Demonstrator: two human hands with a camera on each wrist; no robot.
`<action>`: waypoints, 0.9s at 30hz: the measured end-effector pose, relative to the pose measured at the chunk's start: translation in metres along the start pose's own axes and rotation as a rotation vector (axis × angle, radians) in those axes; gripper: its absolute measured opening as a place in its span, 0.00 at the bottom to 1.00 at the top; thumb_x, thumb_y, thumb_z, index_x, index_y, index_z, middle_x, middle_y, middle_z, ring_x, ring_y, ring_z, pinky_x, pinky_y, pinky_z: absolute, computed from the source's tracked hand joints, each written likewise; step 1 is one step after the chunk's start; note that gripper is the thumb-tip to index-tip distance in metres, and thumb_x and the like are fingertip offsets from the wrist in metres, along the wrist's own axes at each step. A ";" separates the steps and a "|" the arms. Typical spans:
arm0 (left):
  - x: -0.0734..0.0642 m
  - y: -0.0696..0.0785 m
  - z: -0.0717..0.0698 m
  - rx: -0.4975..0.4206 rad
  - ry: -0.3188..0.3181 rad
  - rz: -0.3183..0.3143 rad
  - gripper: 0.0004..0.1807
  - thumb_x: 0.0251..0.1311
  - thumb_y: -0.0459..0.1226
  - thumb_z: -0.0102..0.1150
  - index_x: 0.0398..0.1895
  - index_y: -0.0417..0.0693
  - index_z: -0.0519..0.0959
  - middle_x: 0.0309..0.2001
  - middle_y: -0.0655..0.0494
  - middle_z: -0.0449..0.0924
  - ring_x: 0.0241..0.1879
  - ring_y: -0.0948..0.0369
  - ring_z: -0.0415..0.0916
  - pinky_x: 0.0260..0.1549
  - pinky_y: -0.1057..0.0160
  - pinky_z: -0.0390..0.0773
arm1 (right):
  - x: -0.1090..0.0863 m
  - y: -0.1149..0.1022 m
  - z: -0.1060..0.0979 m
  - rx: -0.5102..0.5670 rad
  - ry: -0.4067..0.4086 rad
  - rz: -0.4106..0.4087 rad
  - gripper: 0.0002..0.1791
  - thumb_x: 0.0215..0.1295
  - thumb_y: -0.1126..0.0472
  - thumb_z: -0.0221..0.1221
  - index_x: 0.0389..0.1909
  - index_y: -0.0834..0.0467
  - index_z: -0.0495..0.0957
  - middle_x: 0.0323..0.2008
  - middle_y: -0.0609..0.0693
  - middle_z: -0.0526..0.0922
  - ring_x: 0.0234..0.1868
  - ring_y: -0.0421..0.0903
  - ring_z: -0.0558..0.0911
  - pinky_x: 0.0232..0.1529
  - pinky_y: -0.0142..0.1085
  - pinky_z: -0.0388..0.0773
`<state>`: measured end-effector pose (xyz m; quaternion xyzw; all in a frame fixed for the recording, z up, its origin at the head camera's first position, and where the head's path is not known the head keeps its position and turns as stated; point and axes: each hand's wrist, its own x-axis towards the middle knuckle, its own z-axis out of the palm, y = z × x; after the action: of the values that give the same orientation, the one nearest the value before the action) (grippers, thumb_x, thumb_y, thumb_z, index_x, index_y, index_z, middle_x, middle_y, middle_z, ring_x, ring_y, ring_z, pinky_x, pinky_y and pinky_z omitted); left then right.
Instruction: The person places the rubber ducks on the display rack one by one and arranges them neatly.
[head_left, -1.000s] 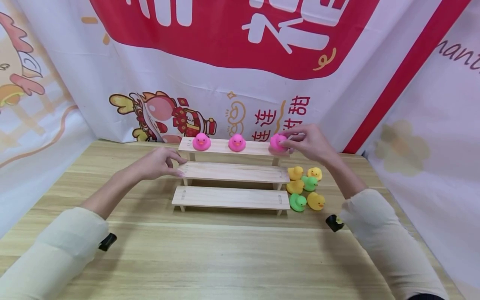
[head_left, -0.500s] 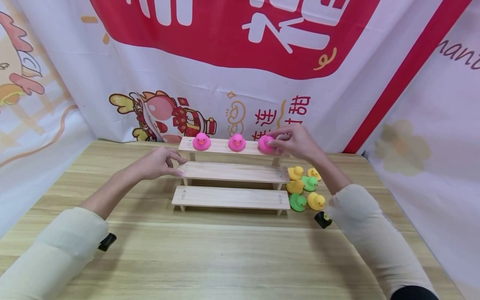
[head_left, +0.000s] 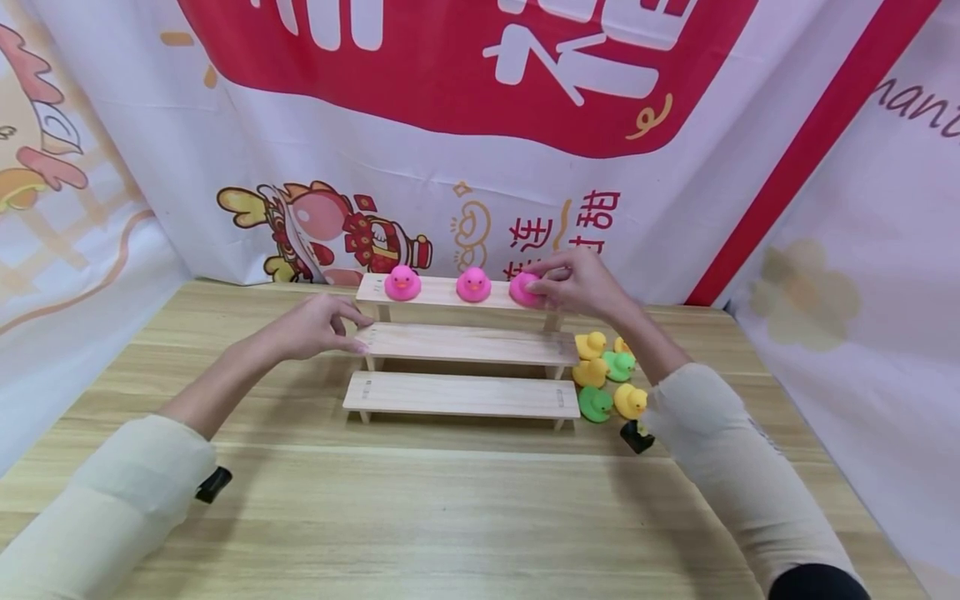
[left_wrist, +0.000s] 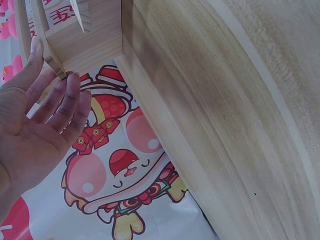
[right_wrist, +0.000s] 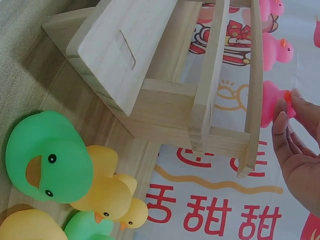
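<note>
A three-step wooden display stand (head_left: 461, 393) faces me on the table. Three pink rubber ducks line its top step: a left duck (head_left: 402, 284), a middle duck (head_left: 473, 286) and a right duck (head_left: 522, 289). My right hand (head_left: 581, 283) pinches the right duck by its head, as the right wrist view shows; its base is on the top board (right_wrist: 255, 75). My left hand (head_left: 318, 327) grips the left end of the middle step (head_left: 468, 343), thumb on top. In the left wrist view the fingers (left_wrist: 73, 90) of that hand curl under the board's edge.
Right of the stand, several yellow and green ducks cluster on the table (head_left: 442, 517), among them a green duck (head_left: 596, 404) and a yellow duck (head_left: 631, 402). A printed curtain (head_left: 420, 158) hangs close behind the stand.
My right hand has slid the right pink duck leftward along the top step, closer to the middle one. My left hand has kept its place on the middle step.
</note>
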<state>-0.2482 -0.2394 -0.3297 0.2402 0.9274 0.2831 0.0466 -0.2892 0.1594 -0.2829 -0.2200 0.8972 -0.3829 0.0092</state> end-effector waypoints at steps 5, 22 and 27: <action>0.000 0.000 0.000 -0.004 -0.001 0.009 0.25 0.57 0.38 0.77 0.54 0.31 0.84 0.54 0.35 0.83 0.34 0.57 0.83 0.37 0.56 0.83 | 0.001 0.000 0.002 0.007 -0.006 0.013 0.16 0.70 0.61 0.68 0.55 0.64 0.86 0.43 0.62 0.87 0.31 0.52 0.87 0.30 0.33 0.83; 0.000 -0.001 0.001 -0.003 0.000 -0.003 0.24 0.57 0.36 0.77 0.54 0.32 0.85 0.54 0.35 0.83 0.35 0.56 0.83 0.38 0.56 0.84 | 0.001 0.001 -0.001 0.012 -0.012 0.012 0.17 0.69 0.61 0.68 0.55 0.64 0.86 0.41 0.61 0.86 0.28 0.52 0.85 0.27 0.31 0.81; 0.001 -0.003 0.001 -0.002 -0.001 -0.005 0.24 0.57 0.35 0.77 0.54 0.32 0.84 0.54 0.36 0.84 0.35 0.56 0.83 0.38 0.56 0.84 | 0.000 0.000 -0.002 0.015 -0.016 0.016 0.17 0.69 0.62 0.68 0.56 0.64 0.85 0.41 0.61 0.86 0.28 0.53 0.85 0.27 0.31 0.81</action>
<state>-0.2499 -0.2406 -0.3320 0.2380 0.9276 0.2838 0.0481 -0.2900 0.1606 -0.2819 -0.2159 0.8959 -0.3878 0.0209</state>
